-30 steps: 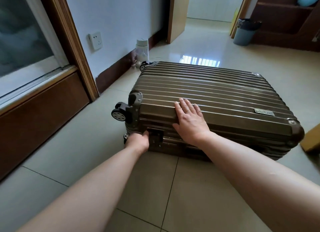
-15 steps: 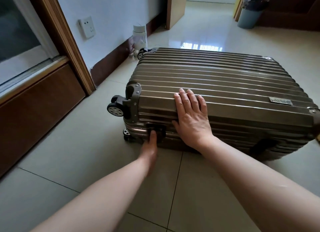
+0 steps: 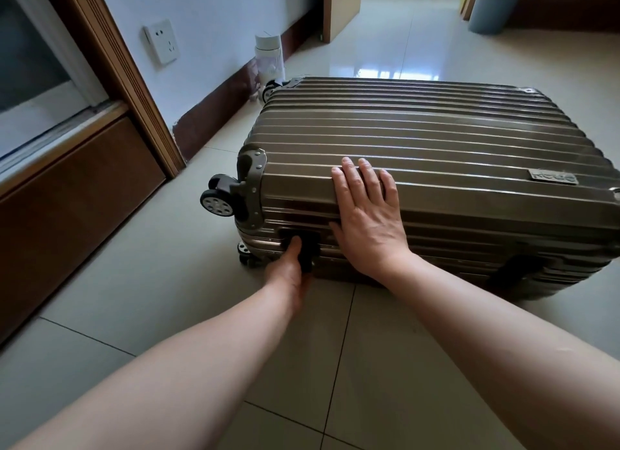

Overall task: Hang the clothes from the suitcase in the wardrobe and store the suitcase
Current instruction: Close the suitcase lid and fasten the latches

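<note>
A ribbed bronze hard-shell suitcase (image 3: 436, 140) lies flat and closed on the tiled floor, wheels to the left. My right hand (image 3: 367, 214) rests flat on its near top edge, fingers spread over the lid. My left hand (image 3: 290, 268) is at the near side wall, with the thumb and fingers on a black latch (image 3: 307, 248) that hangs flipped down from its recess. A second black latch (image 3: 513, 268) sits further right on the same side. No clothes are visible.
A wooden-framed glass door (image 3: 84, 130) stands at the left. A white bottle (image 3: 268, 62) sits by the wall behind the suitcase, under a wall socket (image 3: 161, 41). A grey bin (image 3: 489, 11) stands at the far right, with a doorway beyond.
My left hand has pulled the black latch down and outward from the suitcase side. My right hand stays flat on the lid. The view has moved closer.
</note>
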